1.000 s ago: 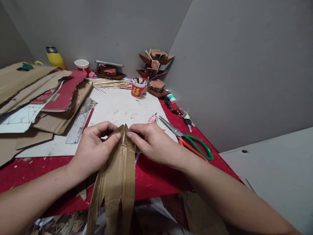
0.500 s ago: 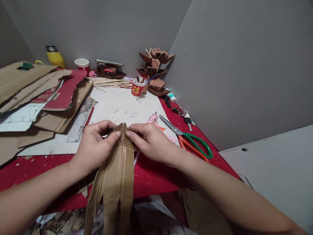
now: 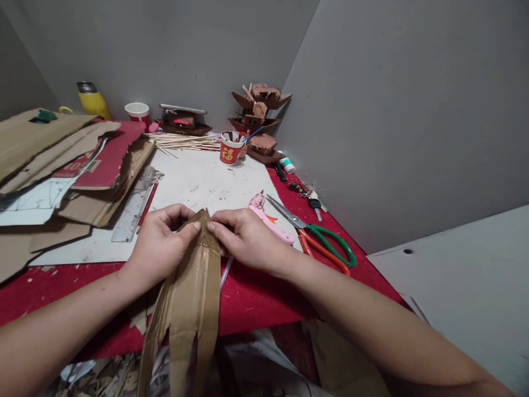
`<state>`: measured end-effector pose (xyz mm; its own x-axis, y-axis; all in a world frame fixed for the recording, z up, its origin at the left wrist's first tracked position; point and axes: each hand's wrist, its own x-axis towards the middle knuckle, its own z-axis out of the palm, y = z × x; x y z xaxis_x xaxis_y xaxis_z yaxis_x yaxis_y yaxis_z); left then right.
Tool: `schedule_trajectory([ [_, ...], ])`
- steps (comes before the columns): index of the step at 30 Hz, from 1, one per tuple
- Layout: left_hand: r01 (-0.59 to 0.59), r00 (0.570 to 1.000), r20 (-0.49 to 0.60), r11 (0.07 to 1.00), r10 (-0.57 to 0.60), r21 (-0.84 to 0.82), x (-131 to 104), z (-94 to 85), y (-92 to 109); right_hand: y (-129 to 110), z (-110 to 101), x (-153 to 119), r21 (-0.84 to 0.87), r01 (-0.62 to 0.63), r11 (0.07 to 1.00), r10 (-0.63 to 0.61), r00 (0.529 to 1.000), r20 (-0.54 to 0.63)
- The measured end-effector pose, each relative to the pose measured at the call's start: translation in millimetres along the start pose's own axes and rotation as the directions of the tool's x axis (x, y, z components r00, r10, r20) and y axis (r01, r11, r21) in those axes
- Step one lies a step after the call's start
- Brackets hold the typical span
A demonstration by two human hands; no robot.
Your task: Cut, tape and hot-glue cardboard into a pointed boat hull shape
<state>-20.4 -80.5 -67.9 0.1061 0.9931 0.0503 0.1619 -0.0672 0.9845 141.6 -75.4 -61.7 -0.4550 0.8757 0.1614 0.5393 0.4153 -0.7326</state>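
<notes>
Both hands pinch the far, pointed end of a folded brown cardboard piece point(image 3: 194, 286), whose slit strips hang toward me over the table edge. My left hand point(image 3: 165, 237) is closed on its left side, thumb on top. My right hand point(image 3: 248, 237) grips the right side of the tip, thumb pressed near the middle seam; its other fingers are partly hidden behind the card. Just beyond my right hand lies a pink glue gun point(image 3: 270, 221), with a clear stick point(image 3: 225, 273) showing below the hand. Scissors point(image 3: 308, 227) with green and orange handles lie to the right.
Stacked cardboard sheets point(image 3: 45, 143) fill the left, beside a ruler point(image 3: 132, 212) and a red pencil point(image 3: 149, 204). Behind are thin sticks point(image 3: 188, 142), a red paper cup point(image 3: 230, 150), brown model boats point(image 3: 260, 116) and a yellow bottle point(image 3: 93, 101). Keys point(image 3: 314, 203) lie near the right wall.
The cardboard and both hands have shifted slightly left in view, and the two edges at its tip look closer together. More of the pink glue gun now shows. Both hands keep their grip.
</notes>
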Motion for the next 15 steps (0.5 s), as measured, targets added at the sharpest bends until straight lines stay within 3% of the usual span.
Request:
schedule_trajectory([
  [6,0.069,0.998,0.004,0.991,-0.069,-0.114,3,0.8,-7,-1,-2,0,-0.107,0.002,0.994,0.0,1.0,0.02],
  [11,-0.044,0.999,0.02,0.999,0.044,0.003,2,0.6,-8,1,-3,-2,-0.144,0.012,0.99,-0.01,1.0,0.018],
  [15,-0.067,0.997,0.04,0.997,0.065,0.037,1,1.2,-11,5,-3,-4,-0.149,0.028,0.988,-0.029,1.0,-0.005],
])
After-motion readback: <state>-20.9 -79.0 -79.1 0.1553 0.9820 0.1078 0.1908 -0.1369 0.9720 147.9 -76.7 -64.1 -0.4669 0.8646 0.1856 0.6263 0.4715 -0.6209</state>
